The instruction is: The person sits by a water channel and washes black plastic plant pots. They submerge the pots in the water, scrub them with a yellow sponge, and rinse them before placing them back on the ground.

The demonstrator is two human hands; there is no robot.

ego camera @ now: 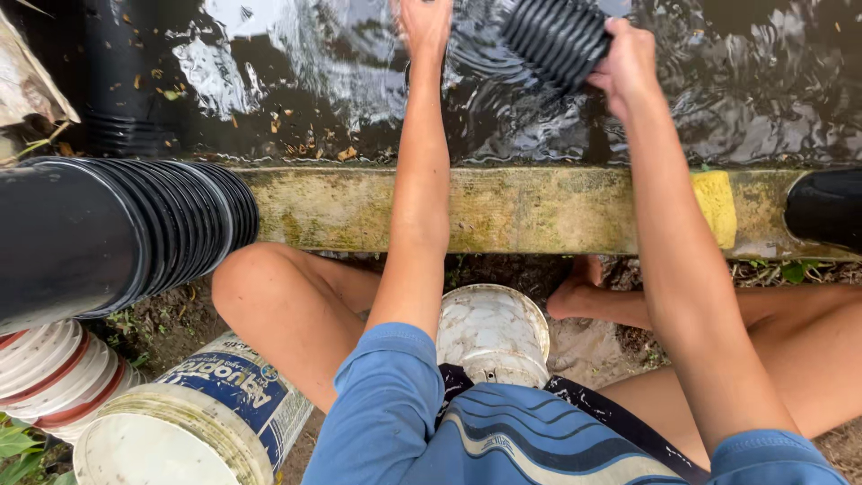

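Note:
My right hand (624,65) grips a stack of black ribbed plastic pots (555,36), held tilted just over the dark rippling water (314,81) of a tank. My left hand (425,25) reaches out flat over the same water, left of the pots. Its fingertips are cut off by the top edge of the view, and nothing shows in it. Both arms stretch across the mossy concrete ledge (503,211) at the tank's near side. I sit on the ground with my bare knees against that ledge.
A long stack of black pots (117,238) lies on its side at left, above stacked white and red pots (45,377) and a blue-labelled white bucket (193,422). Another white bucket (492,332) stands between my legs. A yellow sponge (716,207) and a black pot (826,208) rest on the ledge.

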